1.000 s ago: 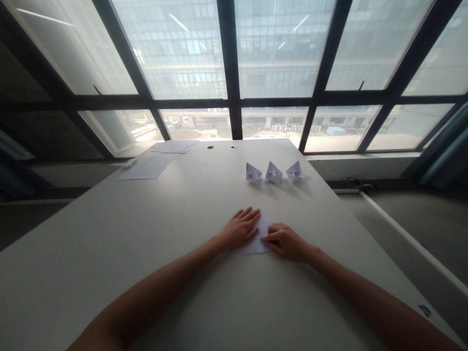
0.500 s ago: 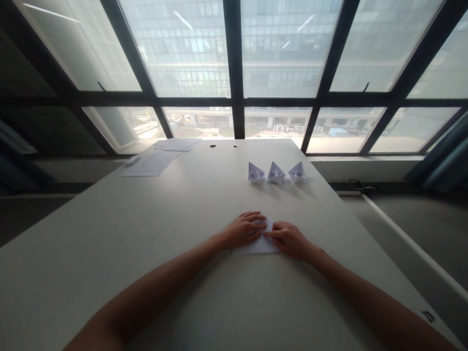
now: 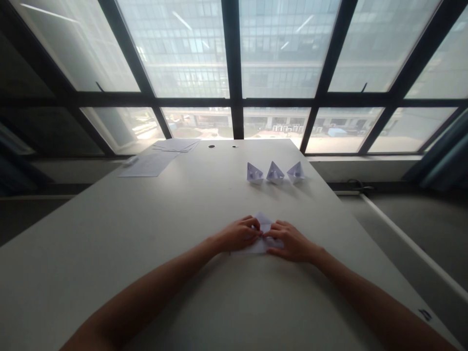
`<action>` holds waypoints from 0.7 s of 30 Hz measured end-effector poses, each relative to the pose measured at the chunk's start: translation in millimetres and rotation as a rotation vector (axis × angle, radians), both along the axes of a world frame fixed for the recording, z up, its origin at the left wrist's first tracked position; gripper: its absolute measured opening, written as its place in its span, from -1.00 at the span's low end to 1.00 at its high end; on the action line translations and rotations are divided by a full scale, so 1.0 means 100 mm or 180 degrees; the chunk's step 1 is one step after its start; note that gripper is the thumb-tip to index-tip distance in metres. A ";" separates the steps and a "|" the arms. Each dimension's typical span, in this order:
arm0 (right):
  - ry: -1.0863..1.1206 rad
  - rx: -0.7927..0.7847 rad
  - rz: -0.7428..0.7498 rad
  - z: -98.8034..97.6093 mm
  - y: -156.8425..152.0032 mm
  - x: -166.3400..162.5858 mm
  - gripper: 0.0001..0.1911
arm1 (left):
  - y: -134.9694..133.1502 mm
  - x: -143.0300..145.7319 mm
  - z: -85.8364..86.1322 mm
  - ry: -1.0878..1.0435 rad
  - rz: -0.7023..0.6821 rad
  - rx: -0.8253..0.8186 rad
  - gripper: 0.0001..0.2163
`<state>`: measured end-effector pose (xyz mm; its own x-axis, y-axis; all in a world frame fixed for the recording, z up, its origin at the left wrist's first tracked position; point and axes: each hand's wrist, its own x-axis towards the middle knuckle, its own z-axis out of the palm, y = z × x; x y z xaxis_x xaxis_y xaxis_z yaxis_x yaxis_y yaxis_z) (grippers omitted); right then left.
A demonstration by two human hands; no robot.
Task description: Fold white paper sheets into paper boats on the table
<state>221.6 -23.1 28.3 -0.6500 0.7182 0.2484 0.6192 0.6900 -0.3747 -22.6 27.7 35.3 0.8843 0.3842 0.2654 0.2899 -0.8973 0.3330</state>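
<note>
A white sheet of paper, folded to a peak at its far end, lies flat on the table between my hands. My left hand is closed at the paper's middle, its fingers curled and pinching a layer there. From the other side my right hand rests on the paper, index finger reaching to the middle and thumb spread towards the near edge. Both hands' fingertips almost meet, and they cover much of the folds. Beyond them stand three folded paper boats, a left one, a middle one and a right one.
Flat white sheets lie at the table's far left, with a small blurred object beside them. Two round holes, one dark, sit near the far edge of the white table. Large windows rise behind it.
My left hand's fingers, stretched flat over the paper before, have curled into a pinch at its middle, uncovering the far peak. My right hand has spread its thumb and fingers wider.
</note>
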 end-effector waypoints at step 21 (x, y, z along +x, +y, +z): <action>0.0261 0.0205 -0.0027 -0.08 0.09 0.15 -0.79 | -0.08 -0.02 0.10 0.0094 0.0382 -0.0323 -0.67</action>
